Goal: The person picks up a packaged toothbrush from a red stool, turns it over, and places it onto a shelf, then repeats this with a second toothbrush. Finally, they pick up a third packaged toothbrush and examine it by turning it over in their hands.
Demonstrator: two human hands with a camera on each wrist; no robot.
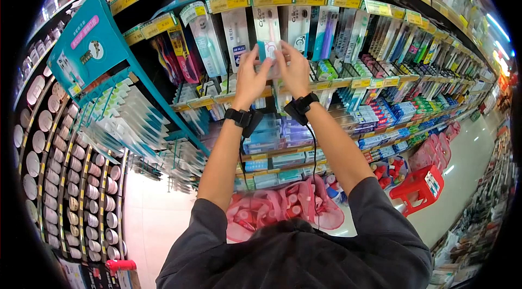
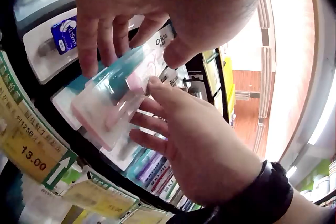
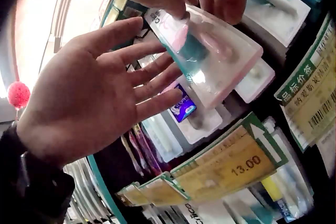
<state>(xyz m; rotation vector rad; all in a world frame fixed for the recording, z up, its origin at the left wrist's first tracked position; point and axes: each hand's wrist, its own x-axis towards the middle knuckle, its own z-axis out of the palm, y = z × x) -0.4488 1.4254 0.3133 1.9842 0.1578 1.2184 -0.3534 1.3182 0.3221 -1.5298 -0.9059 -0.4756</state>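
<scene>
My right hand [image 1: 295, 69] pinches a clear toothbrush blister pack [image 3: 236, 58] with pink edges, a teal and white card and a pink part inside. In the left wrist view, the thumb presses the front of the pack [image 2: 107, 95]. My left hand [image 1: 251, 79] is beside the same pack, its fingers spread and mostly straight in the right wrist view, right at the pack's edge. Behind it hang similar packs, one with a blue label [image 2: 64, 36]. A 13.00 price tag [image 3: 231, 174] stands in front of the row.
More toothbrush packs [image 1: 326, 33] hang along the rack to the right. A teal display stand [image 1: 81, 44] juts out at left, with hanging packs below its sign. Pink bags [image 1: 293, 202] and a red basket [image 1: 421, 191] are low down near the floor.
</scene>
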